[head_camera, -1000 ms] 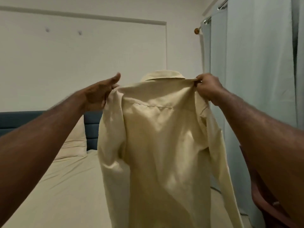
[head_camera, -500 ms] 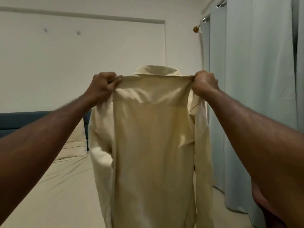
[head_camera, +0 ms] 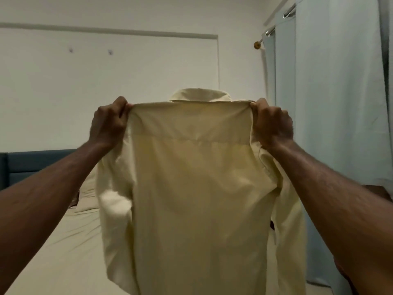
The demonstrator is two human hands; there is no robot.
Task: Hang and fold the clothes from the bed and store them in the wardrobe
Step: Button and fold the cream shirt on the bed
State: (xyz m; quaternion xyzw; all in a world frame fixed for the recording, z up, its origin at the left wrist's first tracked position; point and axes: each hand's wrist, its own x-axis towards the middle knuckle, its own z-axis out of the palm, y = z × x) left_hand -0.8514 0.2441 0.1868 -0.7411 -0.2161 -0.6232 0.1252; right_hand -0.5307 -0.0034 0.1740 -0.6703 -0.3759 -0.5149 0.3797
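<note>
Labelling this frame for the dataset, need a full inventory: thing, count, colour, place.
long-sleeved collared cotton shirt: 1, pale yellow, held up mid-frame by its shoulders, back toward the camera
bed with a cream sheet: 1, cream, lower left, behind the shirt
cream pillow: 1, cream, at the head of the bed, mostly hidden
padded headboard: 1, dark blue-grey, left, against the wall
plain wall: 1, off-white, background
long curtains: pale blue-grey, right side
curtain rod with wooden end knob: 1, metal, upper right
left hand: 1, fingers grip the shirt's left shoulder
right hand: 1, fingers grip the shirt's right shoulder
</note>
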